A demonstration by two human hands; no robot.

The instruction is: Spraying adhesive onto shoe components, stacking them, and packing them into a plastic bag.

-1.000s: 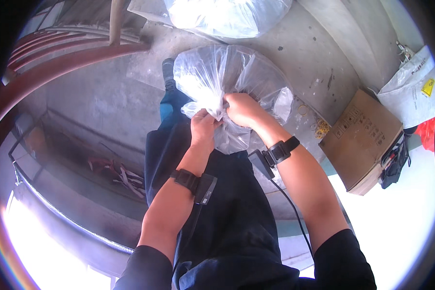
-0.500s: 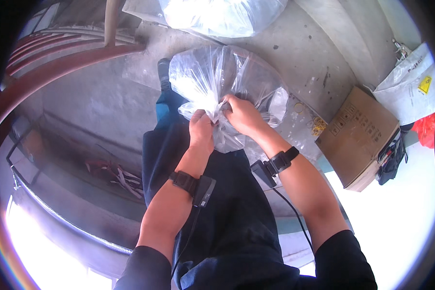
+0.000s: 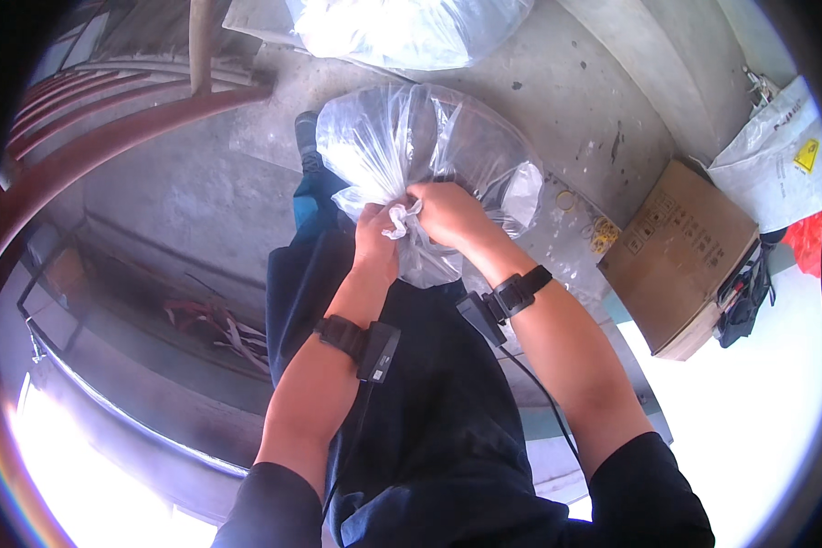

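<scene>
A large clear plastic bag (image 3: 479, 137) stands on the floor in front of my legs, its top gathered into a bunched neck. At the left of that neck my left hand (image 3: 374, 239) is closed on the gathered plastic. My right hand (image 3: 449, 215) grips the neck from the right, its knuckles upward. Between the two hands a twisted white end of plastic (image 3: 402, 219) sticks out. My fingertips are partly hidden by the folds, and what lies inside the bag is hard to make out.
Another filled clear bag (image 3: 411, 32) stands beyond. To the right are a cardboard box (image 3: 676, 260), a white sack (image 3: 776, 160), a red plastic bag (image 3: 806, 245) and yellow rubber bands (image 3: 603, 235) on the floor. A reddish-brown railing (image 3: 128, 137) curves along the left.
My right hand has turned over the neck and shifted slightly left. A twisted white plastic end now shows between my hands. My left hand stays on the gathered plastic.
</scene>
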